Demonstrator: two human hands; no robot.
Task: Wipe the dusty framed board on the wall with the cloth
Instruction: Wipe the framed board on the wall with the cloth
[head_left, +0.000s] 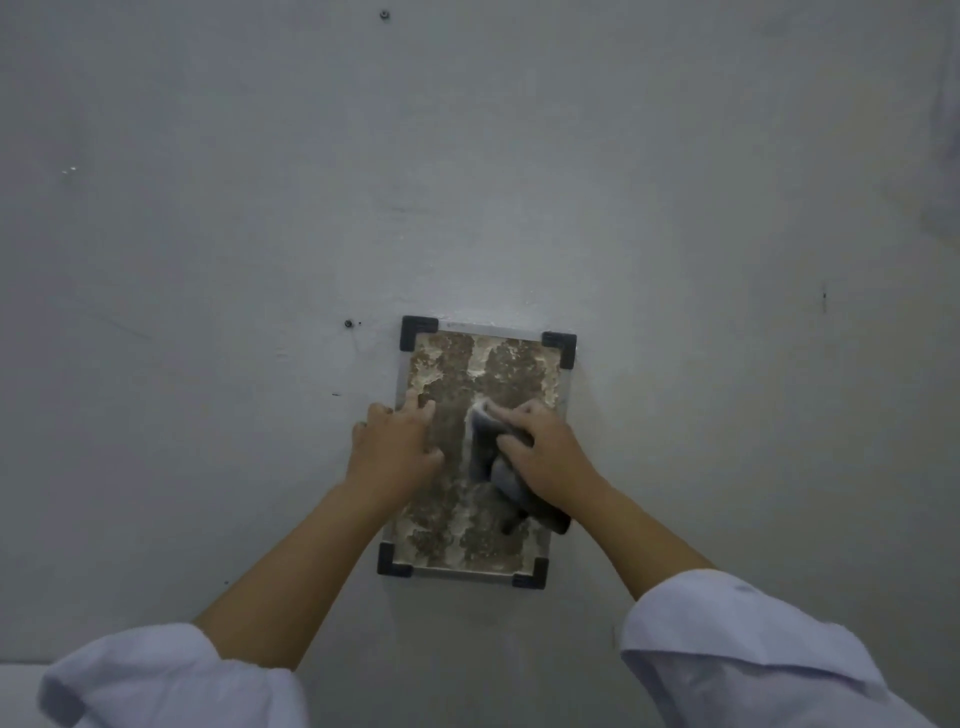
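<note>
Two hands on a dusty board, one holding it, one wiping

From the head camera, the small upright board with a thin silver frame and black corner caps (511, 358) hangs on the plain grey wall (208, 234), and its brown face is patchy with pale dust. The left hand (395, 447) lies on the board's left side with fingers spread flat, pressing it to the wall. The right hand (545, 457) has its fingers curled round the soft dark grey cloth (491, 467), pushing it onto the middle of the board. The cloth looks floppy and light, so it is best bunched in the palm. The board looks stiff and thin and may wobble or slip, so I would hold it flat by its edge
</note>
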